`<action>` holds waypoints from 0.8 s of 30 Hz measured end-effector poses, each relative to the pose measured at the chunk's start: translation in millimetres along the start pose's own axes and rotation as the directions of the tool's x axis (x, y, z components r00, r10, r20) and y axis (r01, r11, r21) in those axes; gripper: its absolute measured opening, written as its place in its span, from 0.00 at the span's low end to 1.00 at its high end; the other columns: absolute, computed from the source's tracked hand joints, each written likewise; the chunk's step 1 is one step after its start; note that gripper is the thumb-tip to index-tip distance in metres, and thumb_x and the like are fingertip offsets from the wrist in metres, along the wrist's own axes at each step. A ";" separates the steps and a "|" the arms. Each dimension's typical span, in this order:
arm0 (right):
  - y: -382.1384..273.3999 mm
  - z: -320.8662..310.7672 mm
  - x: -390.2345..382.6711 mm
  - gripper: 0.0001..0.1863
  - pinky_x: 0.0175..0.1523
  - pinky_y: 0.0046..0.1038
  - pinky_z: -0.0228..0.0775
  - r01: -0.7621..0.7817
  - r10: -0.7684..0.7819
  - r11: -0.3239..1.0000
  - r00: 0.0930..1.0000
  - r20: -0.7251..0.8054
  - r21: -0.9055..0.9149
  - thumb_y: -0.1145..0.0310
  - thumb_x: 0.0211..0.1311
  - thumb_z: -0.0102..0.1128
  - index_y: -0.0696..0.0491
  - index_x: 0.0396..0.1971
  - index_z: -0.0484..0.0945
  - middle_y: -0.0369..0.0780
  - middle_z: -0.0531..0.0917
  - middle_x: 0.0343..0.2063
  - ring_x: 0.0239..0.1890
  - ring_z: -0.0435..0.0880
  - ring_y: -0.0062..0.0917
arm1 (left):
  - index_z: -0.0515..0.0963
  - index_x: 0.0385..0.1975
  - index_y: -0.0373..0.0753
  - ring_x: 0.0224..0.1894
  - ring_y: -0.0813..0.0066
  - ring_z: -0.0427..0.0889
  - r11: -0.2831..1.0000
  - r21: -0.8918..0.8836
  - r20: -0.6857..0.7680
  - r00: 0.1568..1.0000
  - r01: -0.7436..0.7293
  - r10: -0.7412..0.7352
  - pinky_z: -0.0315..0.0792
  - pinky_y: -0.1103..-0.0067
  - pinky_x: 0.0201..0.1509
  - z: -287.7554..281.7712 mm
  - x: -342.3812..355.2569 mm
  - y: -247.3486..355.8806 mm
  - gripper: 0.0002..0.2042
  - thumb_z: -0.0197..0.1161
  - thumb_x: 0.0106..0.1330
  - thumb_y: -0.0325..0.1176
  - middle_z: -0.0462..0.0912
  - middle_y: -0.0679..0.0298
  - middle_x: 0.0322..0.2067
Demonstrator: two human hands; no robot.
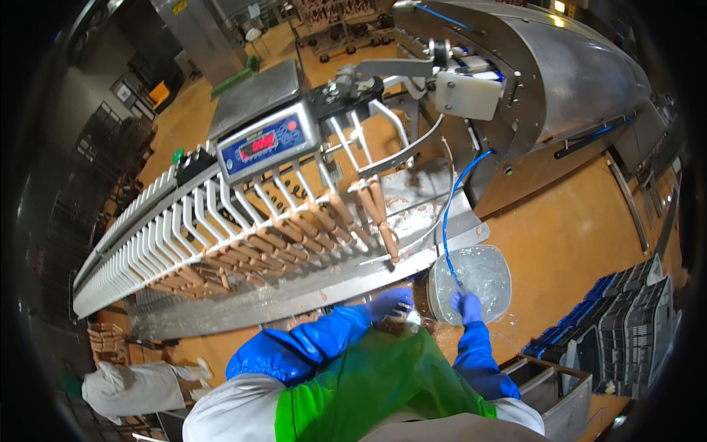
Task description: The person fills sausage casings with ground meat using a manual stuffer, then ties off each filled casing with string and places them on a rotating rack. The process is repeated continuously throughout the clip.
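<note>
My right hand [467, 306], in a purple-blue glove, is closed around the end of a blue hose [447, 230]. That end points down at the near side of a pale plastic tub [509, 283] with clear, wet-looking contents. Just left of the tub, my left hand [392, 303] in a matching glove has its fingers apart and nothing in them. A bright wet patch [414, 320] shows below its fingertips. Beyond my left hand, linked sausages [294, 227] hang from a row of white hooks [210, 210] above a long steel trough [309, 300].
A scale [266, 144] with a red display stands over the hooks. At the right is a large rounded steel machine [589, 66]. Stacked grey crates [626, 331] and a steel frame cart [549, 383] stand at the lower right. Someone in white [136, 387] is at the lower left.
</note>
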State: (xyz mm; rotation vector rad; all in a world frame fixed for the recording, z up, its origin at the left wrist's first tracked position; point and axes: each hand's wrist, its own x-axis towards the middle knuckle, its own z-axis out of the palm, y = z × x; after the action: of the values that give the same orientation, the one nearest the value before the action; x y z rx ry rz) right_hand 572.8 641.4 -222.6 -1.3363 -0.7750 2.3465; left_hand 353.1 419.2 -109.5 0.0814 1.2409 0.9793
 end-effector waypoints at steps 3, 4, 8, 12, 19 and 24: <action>-15.4 92.8 -42.0 0.12 0.38 0.27 0.72 0.540 -0.309 0.732 0.807 0.503 -0.416 0.72 0.66 0.45 0.58 0.28 0.78 0.39 0.80 0.25 0.28 0.78 0.25 | 0.75 0.47 0.44 0.35 0.73 0.80 0.979 -0.015 -0.044 0.978 -0.205 0.205 0.71 0.76 0.36 18.6 22.0 12.4 0.19 0.51 0.71 0.53 0.79 0.64 0.35; -29.3 115.4 -57.0 0.11 0.39 0.26 0.71 0.585 -0.356 0.655 0.797 0.488 -0.478 0.72 0.65 0.45 0.58 0.27 0.76 0.39 0.79 0.24 0.28 0.77 0.25 | 0.75 0.45 0.43 0.33 0.73 0.78 0.961 0.079 0.014 0.964 -0.265 0.264 0.71 0.74 0.36 27.1 23.9 21.0 0.17 0.51 0.72 0.50 0.78 0.65 0.33; -59.0 161.1 -96.0 0.11 0.39 0.27 0.69 0.754 -0.484 0.482 0.654 0.581 -0.446 0.72 0.64 0.45 0.59 0.25 0.73 0.39 0.77 0.24 0.29 0.75 0.25 | 0.78 0.39 0.41 0.33 0.81 0.73 0.812 0.261 0.061 0.849 -0.522 0.525 0.69 0.80 0.36 40.7 3.5 42.9 0.12 0.50 0.72 0.40 0.77 0.72 0.31; -47.7 139.1 -97.6 0.12 0.38 0.28 0.68 0.583 -0.449 0.393 0.797 0.405 -0.712 0.65 0.67 0.52 0.58 0.27 0.74 0.38 0.76 0.24 0.29 0.75 0.23 | 0.78 0.32 0.38 0.35 0.77 0.76 0.609 0.534 0.238 0.795 -0.587 0.558 0.72 0.77 0.41 -8.7 -35.6 6.2 0.17 0.45 0.73 0.41 0.78 0.69 0.29; -19.7 118.1 -93.3 0.17 0.37 0.29 0.72 0.343 -0.239 0.292 0.930 0.279 -0.893 0.58 0.67 0.58 0.59 0.37 0.79 0.40 0.80 0.25 0.31 0.80 0.22 | 0.65 0.61 0.32 0.53 0.66 0.74 0.586 0.587 0.085 0.763 -0.558 0.640 0.64 0.72 0.67 -28.5 -71.3 -23.3 0.21 0.54 0.74 0.37 0.75 0.54 0.50; -44.8 147.5 -79.7 0.15 0.36 0.26 0.69 0.624 -0.411 0.333 0.771 0.487 -0.707 0.60 0.68 0.58 0.59 0.36 0.79 0.36 0.78 0.24 0.28 0.74 0.19 | 0.57 0.66 0.31 0.69 0.52 0.63 0.266 0.581 0.090 0.386 -0.769 0.918 0.59 0.66 0.71 7.4 -86.9 98.9 0.33 0.62 0.68 0.43 0.63 0.43 0.65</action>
State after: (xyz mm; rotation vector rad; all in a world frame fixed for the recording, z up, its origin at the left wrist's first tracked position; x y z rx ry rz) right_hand 486.6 591.9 -80.4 -0.8105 -2.2643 1.5432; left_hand 302.8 425.5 12.2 1.2817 1.7459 1.5755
